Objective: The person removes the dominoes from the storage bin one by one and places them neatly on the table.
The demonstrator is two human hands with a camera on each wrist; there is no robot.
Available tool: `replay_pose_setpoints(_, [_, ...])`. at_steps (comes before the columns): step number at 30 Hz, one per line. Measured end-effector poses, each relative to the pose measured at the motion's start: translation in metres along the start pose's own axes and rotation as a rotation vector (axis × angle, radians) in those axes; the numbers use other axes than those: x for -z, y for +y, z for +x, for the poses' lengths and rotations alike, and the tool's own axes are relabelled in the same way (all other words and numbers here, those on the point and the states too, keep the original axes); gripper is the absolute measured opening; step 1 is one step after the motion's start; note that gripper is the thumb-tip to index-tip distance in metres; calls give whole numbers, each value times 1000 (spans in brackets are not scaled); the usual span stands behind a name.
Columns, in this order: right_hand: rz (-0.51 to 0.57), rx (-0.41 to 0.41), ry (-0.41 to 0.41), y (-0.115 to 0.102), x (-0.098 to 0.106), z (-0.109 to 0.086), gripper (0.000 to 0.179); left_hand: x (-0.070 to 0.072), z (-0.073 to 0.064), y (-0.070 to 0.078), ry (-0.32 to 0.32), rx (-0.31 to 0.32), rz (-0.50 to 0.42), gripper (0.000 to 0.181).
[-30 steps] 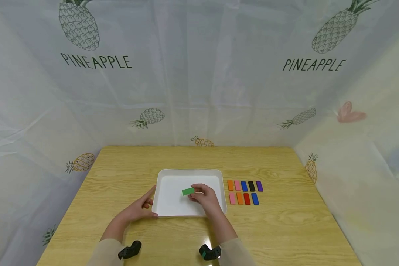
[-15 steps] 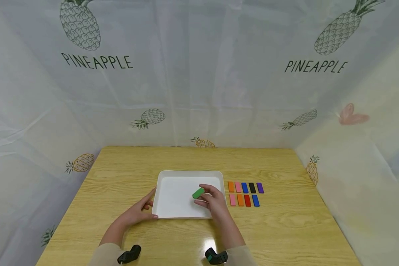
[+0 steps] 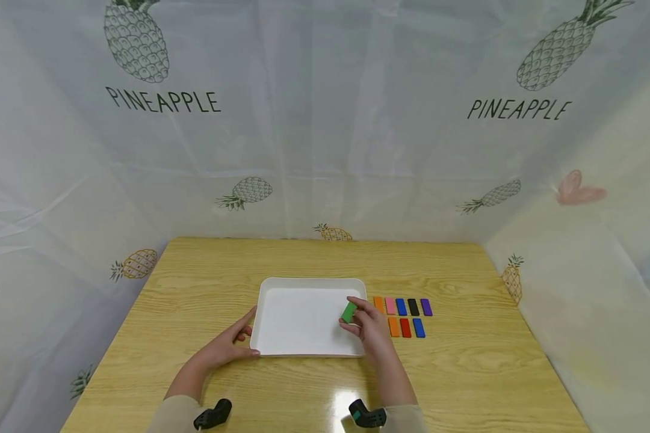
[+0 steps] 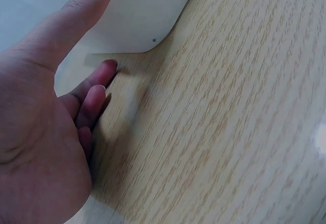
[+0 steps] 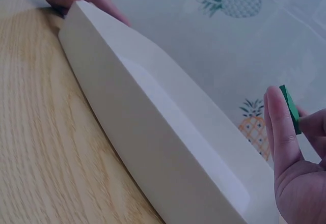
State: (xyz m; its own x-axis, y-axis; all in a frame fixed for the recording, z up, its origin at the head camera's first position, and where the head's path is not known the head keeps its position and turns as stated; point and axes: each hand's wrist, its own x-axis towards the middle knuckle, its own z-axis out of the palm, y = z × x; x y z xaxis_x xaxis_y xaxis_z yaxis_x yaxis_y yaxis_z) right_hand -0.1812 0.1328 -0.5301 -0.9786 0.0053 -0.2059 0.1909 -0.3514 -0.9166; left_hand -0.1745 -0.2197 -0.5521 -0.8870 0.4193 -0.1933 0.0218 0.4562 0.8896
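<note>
A white tray lies on the table. My left hand braces its near-left corner, thumb at the rim and index finger along the left side. In the left wrist view, the other fingers of the left hand hang loosely bent beside the tray's wall. Over the tray's right side, my right hand pinches a small green rectangular block between thumb and fingers. The right wrist view shows that green block raised above the tray's rim, partly hidden by the fingers.
Right of the tray stand two rows of flat coloured blocks, among them a black block, a purple block and a red block. The right hand covers part of the lower row. A pineapple-print curtain surrounds the wooden table.
My right hand has carried the green block rightward from the tray's middle to its right side, turning it more upright in the head view. My left hand has stayed at the tray's corner.
</note>
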Motion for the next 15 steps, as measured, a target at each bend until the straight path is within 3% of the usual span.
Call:
replay_pose_setpoints(7, [3,7,58,-9,15,-2,37,-1,1,-2,9,18,-3,101])
replay_pose_setpoints(15, [-9,72,82,-15,36,-4,35,-1,3,-5,12,27,-7,102])
